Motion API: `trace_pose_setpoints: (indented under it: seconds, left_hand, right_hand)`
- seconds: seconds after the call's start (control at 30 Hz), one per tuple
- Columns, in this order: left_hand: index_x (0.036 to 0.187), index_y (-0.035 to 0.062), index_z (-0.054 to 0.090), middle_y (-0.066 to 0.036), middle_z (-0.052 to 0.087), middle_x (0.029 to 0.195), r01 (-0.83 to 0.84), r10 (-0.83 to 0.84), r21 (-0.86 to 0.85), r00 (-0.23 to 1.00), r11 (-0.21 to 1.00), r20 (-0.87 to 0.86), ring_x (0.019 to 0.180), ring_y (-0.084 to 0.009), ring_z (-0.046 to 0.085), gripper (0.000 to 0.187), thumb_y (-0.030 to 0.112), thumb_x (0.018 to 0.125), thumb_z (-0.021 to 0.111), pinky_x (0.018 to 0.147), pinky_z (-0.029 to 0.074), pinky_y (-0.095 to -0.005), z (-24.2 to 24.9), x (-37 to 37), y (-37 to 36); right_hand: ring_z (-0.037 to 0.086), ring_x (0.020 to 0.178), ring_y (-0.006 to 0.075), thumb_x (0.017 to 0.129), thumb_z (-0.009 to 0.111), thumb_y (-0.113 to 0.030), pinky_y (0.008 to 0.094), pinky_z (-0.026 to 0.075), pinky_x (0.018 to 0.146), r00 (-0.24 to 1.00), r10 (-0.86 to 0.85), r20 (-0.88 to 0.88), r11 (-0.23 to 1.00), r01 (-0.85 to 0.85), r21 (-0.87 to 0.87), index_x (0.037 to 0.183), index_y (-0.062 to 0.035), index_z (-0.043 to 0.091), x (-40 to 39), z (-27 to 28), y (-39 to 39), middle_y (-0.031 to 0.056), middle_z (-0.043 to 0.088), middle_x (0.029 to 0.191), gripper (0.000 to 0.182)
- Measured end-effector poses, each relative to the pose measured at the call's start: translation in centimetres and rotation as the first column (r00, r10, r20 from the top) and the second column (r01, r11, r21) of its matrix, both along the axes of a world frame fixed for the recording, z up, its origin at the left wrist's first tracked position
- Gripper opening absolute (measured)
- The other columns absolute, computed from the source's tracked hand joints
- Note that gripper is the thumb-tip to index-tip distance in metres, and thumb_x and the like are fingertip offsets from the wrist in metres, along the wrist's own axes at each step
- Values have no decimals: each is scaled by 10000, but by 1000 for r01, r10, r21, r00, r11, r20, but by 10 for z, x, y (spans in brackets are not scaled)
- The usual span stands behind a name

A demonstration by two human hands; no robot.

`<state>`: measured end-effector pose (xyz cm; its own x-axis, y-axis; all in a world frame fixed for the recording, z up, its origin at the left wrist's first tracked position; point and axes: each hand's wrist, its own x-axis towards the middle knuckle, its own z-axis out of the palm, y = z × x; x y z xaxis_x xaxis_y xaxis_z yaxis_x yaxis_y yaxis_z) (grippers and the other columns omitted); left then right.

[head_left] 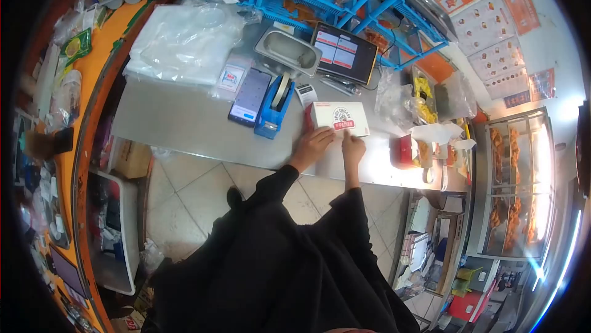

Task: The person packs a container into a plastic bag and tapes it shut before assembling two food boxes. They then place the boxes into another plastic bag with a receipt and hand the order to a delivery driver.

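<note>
A white cardboard takeaway box (357, 111) with a red side and a round printed logo lies closed on the metal counter (184, 117). My left hand (313, 147) grips its near left corner, fingers bent over the edge. Beside it, my right hand (353, 150) is curled, with a fingertip against the box's front edge; its other fingers are partly hidden. Left of the box stands a blue tape dispenser (275, 108) with a roll of tape. A phone (251, 97) with a lit screen lies next to the dispenser. A small printed paper slip (306, 94) sits behind the box's left side.
Behind are a metal tray (288, 51), a lit tablet (345, 52) and blue racks (295, 3). White plastic bags (181, 40) lie at the back left. A red box with packets (404, 150) stands to the right. Fried food fills a glass display cabinet (516, 185) farther right.
</note>
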<state>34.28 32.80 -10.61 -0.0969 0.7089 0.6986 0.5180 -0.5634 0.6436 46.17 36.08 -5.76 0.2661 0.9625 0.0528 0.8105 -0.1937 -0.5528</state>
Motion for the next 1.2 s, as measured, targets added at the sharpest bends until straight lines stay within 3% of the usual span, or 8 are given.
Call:
trace_pose_setpoints:
  seconds: [0.23,0.33,0.37,0.53,0.73,0.8,1.03,1.2]
  left_hand:
    - [817,46,600,-17,573,896,-70,84,86,980,994,-181,904,-128,509,160,70,660,578,756,428,-256,11,-4,1]
    - [821,38,595,-28,571,897,-36,55,86,973,996,-222,900,-149,512,161,58,662,576,760,428,-263,6,-5,5]
    - [824,33,591,-34,570,897,-3,17,64,977,998,-213,897,-162,514,163,49,663,574,763,427,-268,2,-6,7]
    - [789,43,537,-64,534,851,-166,148,-65,964,984,-221,867,-224,500,267,164,592,670,756,418,-297,18,9,4]
    - [797,63,471,-86,439,807,-417,300,-307,883,856,-362,837,-269,428,325,219,593,671,799,375,-338,33,46,34]
    - [831,62,470,-87,443,827,-508,378,-230,816,830,-438,850,-274,427,354,223,591,674,820,354,-359,39,56,48]
    - [983,47,443,-117,457,958,-213,195,-93,965,973,-177,923,-305,418,471,256,617,653,858,312,-404,99,141,88]
    - [864,53,516,-105,553,835,-121,-85,-420,894,899,-441,711,-276,538,196,199,740,474,559,422,-386,110,118,100]
  right_hand:
    - [498,589,126,806,462,-327,256,402,538,822,455,-341,880,-357,313,666,17,584,24,-26,-11,72,510,561,391]
    - [496,660,202,782,492,-263,319,391,593,892,453,-4,868,-439,233,626,-5,577,39,-52,-3,99,534,671,313]
    - [494,687,234,762,511,-253,351,384,607,855,403,326,875,-464,136,615,-12,576,44,-66,-2,110,544,708,290]
    - [481,763,293,700,566,-244,386,372,671,951,256,175,938,-289,193,684,-34,590,57,-42,-10,112,548,748,211]
    - [381,980,331,665,560,-170,492,278,797,774,-569,279,752,352,557,870,-54,542,210,-19,22,124,462,1016,236]
    - [312,1060,331,673,535,-151,505,262,815,832,-363,419,931,345,122,924,-77,533,242,-16,31,91,444,1047,261]
    - [326,1028,302,708,534,-229,488,202,836,850,401,341,882,-459,107,857,-128,573,215,1,8,66,448,1027,184]
    - [356,1011,288,691,569,-278,448,257,813,945,89,315,834,-243,494,851,-111,573,242,42,59,94,448,1051,231]
